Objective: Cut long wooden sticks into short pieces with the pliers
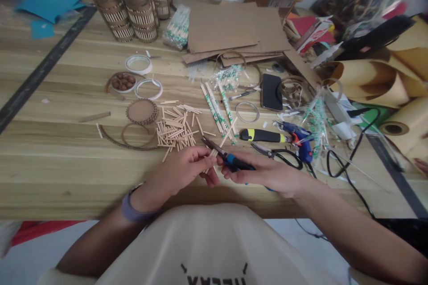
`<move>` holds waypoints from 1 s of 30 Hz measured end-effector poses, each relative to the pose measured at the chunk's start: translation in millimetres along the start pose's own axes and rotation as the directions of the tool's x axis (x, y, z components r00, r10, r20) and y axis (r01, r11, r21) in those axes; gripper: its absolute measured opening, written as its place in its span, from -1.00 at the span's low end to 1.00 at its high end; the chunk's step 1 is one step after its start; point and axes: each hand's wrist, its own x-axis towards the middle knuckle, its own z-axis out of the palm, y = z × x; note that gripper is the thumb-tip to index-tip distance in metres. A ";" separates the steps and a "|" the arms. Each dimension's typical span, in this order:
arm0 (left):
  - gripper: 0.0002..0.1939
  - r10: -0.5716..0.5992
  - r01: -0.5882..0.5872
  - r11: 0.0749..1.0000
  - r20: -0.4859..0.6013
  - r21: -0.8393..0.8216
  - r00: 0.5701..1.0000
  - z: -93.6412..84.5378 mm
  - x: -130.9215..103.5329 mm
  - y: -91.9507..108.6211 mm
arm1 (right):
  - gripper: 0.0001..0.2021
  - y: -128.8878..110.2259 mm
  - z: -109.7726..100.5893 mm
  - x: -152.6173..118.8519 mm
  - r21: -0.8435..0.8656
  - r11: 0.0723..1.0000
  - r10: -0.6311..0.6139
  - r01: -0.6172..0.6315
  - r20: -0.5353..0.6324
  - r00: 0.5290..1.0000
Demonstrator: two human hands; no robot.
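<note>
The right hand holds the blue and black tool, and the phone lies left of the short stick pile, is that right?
Not quite: the head view shows the phone lying right of the short stick pile. The right hand does hold the blue and black tool.

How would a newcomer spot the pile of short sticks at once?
On the wooden table, find the person's left hand. Just beyond it lies the pile of short sticks, loose and bare, unlike the longer sticks to its right, wrapped in green and white.

Wood-grain table point(76, 176), loose short sticks point(177, 124), cardboard sheets point(222, 26), dark phone point(271, 92), blue glue gun point(302, 141)
</note>
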 end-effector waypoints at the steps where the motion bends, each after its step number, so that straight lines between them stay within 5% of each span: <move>1: -0.72 -0.003 0.003 1.000 -0.004 0.006 1.000 0.1 -0.2 0.1 | -0.84 -0.6 -0.4 0.3 0.046 0.998 0.030 -0.032 0.048 0.998; 14: -0.72 -0.016 0.017 0.998 -0.004 0.060 1.000 1.6 -0.9 1.2 | -0.77 -2.9 -0.8 2.7 0.084 0.985 0.133 -0.148 0.159 0.978; 30: -0.73 0.023 -0.022 0.962 -0.002 0.273 1.000 -4.4 3.7 -6.6 | -0.90 15.0 14.1 4.0 -0.049 0.992 0.115 -0.117 -0.039 0.993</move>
